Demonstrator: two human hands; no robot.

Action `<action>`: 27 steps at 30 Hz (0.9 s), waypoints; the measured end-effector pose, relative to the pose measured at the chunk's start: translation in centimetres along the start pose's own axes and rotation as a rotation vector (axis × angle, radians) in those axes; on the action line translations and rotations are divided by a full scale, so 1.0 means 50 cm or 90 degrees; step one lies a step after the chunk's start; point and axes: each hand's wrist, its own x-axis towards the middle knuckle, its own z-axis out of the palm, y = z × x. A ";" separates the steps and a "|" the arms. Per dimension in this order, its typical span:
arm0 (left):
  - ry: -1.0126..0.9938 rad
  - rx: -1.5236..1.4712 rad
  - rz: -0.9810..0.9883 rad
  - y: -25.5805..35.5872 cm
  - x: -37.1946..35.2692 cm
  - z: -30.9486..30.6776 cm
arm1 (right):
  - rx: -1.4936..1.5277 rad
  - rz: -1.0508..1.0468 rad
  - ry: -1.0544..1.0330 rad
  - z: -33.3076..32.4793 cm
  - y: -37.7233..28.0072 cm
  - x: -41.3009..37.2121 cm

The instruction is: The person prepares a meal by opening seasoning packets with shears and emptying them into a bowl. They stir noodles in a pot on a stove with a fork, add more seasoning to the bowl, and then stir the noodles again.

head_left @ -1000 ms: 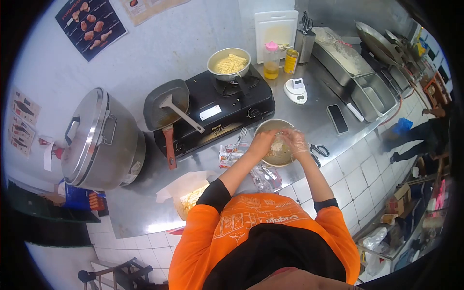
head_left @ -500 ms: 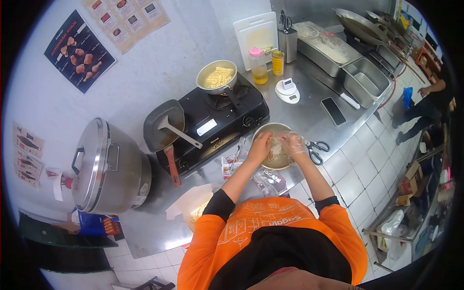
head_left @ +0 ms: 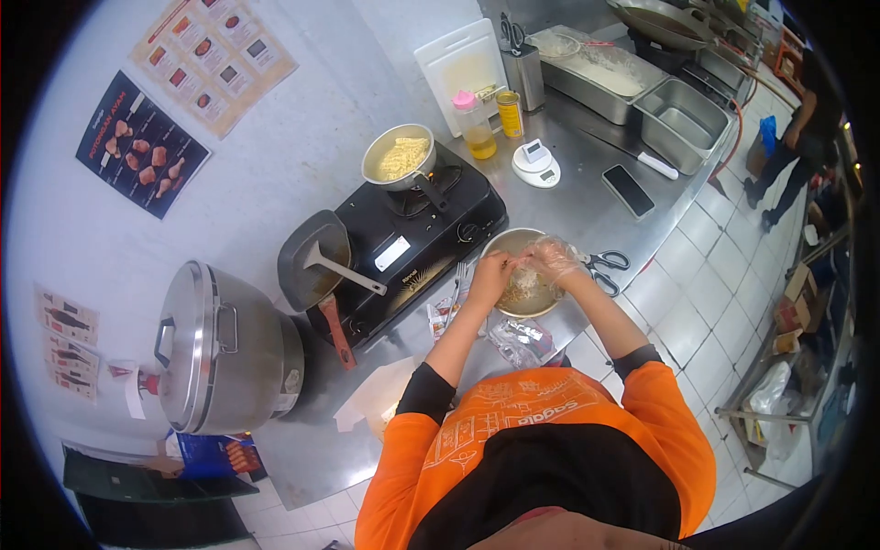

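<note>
Both hands are over a metal bowl (head_left: 553, 298) that has pale, crumbly food (head_left: 524, 286) in its bottom. My left hand (head_left: 495, 273) is bare, and its fingers are pinched together above the bowl. Facing it, my right hand (head_left: 554, 260) wears a clear plastic glove, its fingertips bent in and meeting those of the left. What lies between the fingertips is too small to make out. Black-handled scissors (head_left: 605, 271) lie just right of the bowl. A fork (head_left: 458, 280) and a shiny packet (head_left: 521, 341) are beside it on the left and near side.
A black gas stove (head_left: 431, 243) carries a pot (head_left: 400, 158) of noodles and a grill pan (head_left: 313, 261) with a spatula. Behind stand a white scale (head_left: 536, 165), a phone (head_left: 629, 191), a knife (head_left: 655, 165) and steel trays (head_left: 683, 128). A large cooker (head_left: 229, 353) is left. Another person stands far right.
The camera view has shifted, so the counter items appear moved. Both hands stay over the bowl with fingers together, and more of the food below shows now. The person at far right has changed stance.
</note>
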 end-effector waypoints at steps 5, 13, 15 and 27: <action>0.016 0.014 0.011 -0.002 0.004 -0.002 | -0.046 0.003 -0.028 0.001 0.017 0.002; 0.023 0.022 0.007 -0.005 0.007 0.005 | -0.055 -0.106 0.075 0.027 0.044 0.004; 0.018 0.032 -0.003 -0.009 0.002 0.005 | -0.073 -0.150 0.064 0.038 0.063 0.008; 0.052 0.012 0.067 -0.002 -0.004 0.024 | -0.154 -0.055 0.067 0.014 0.031 -0.010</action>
